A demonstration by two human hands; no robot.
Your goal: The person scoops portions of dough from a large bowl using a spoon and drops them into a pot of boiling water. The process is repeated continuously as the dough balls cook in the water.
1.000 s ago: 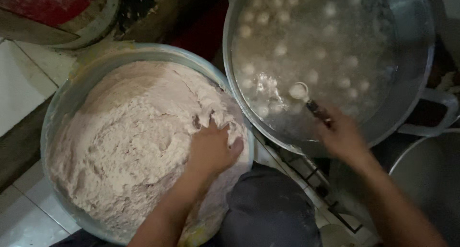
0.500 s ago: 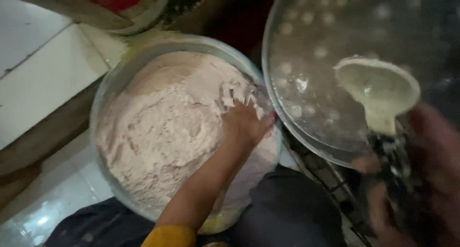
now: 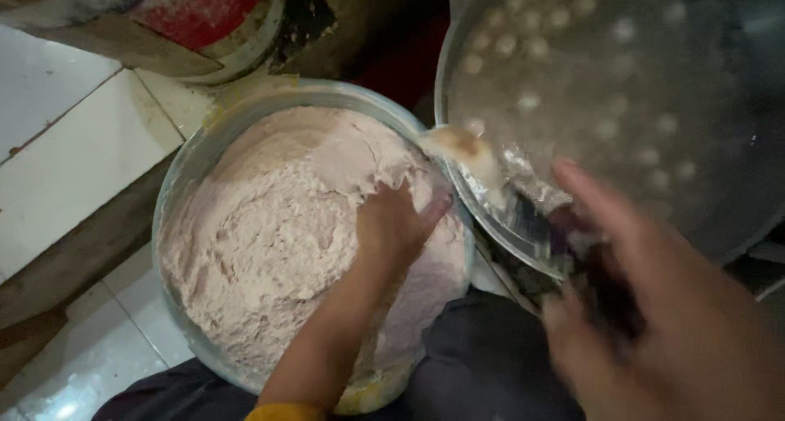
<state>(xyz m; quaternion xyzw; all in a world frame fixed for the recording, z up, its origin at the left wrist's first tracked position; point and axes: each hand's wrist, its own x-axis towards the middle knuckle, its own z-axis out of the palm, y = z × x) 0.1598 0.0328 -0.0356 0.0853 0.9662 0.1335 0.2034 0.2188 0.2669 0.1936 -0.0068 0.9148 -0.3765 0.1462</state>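
One round basin [image 3: 184, 184], pale metal or glass, is filled nearly to the rim with one mass of pinkish-grey paste [image 3: 278, 225]. The left hand [image 3: 396, 225] rests palm-down in the paste at its right edge, fingers curled into it and squeezing up a portion. The right hand [image 3: 646, 306], blurred and close to the camera, is closed round a dark handle; one spoon [image 3: 474, 159], smeared with paste, has its bowl at the gap between the basin and the pot. One large metal pot [image 3: 458, 69] at upper right holds steaming water with pale balls [image 3: 527, 102] floating; some fifteen to twenty show, an exact count hidden by steam. One red-and-white bucket [image 3: 204, 20] stands at top left.

Risks, as judged: paste sliding off the spoon before it clears the pot rim; scalding splash if a portion drops from height; the right forearm brushing hot metal.
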